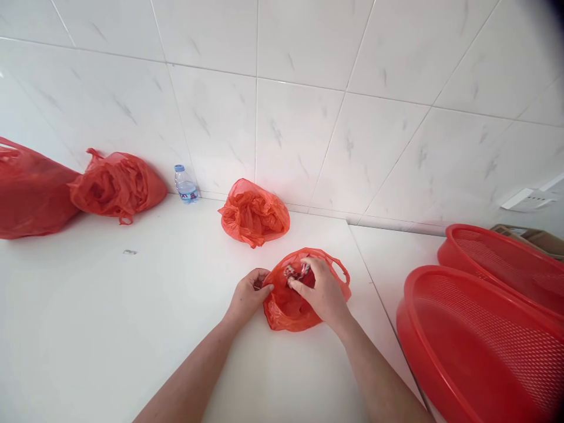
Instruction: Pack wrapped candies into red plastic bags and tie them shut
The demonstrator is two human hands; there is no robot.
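Observation:
A small red plastic bag (286, 308) lies on the white counter (132, 317) in front of me. My left hand (247, 296) pinches the bag's left edge and holds it open. My right hand (321, 289) reaches into the bag's mouth, its fingers closed on a small red-and-white item (294, 272) inside; what that item is I cannot make out. One of the bag's handle loops (342, 271) sticks out to the right of my right hand.
Another crumpled red bag (253, 214) sits behind, near the tiled wall. Two larger red bags (117, 185) (26, 194) lie at far left, with a small water bottle (185, 185) by the wall. Two red mesh baskets (480, 346) (506, 264) stand at right.

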